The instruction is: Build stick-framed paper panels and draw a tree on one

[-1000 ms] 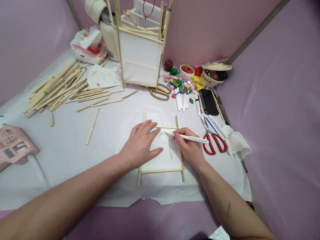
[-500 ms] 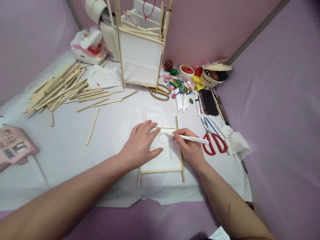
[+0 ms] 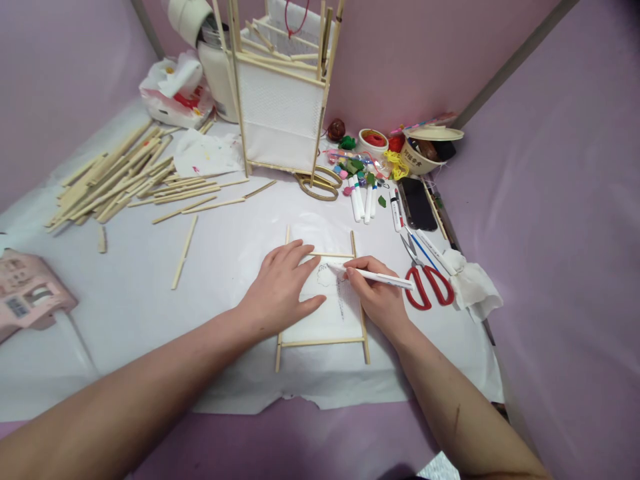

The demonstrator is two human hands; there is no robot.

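My left hand [image 3: 283,288] lies flat, fingers spread, on the left part of a white sheet [image 3: 325,320] stretched in a rectangular frame of thin wooden sticks [image 3: 320,341]. My right hand [image 3: 375,295] grips a white marker pen [image 3: 377,278] with its tip on the upper part of the sheet. Beside the tip is a faint dark line sketch [image 3: 326,275]. Part of the sheet is hidden under both hands.
Loose wooden sticks [image 3: 120,180] lie at the left. A stick-framed white panel [image 3: 279,113] stands behind. Markers [image 3: 363,200], a phone [image 3: 417,203], red-handled scissors [image 3: 425,287], and a tissue [image 3: 473,283] lie at the right. Purple walls surround the white-covered surface [image 3: 135,333].
My right hand and the pen have shifted slightly left over the sheet. My left hand stays in the same place.
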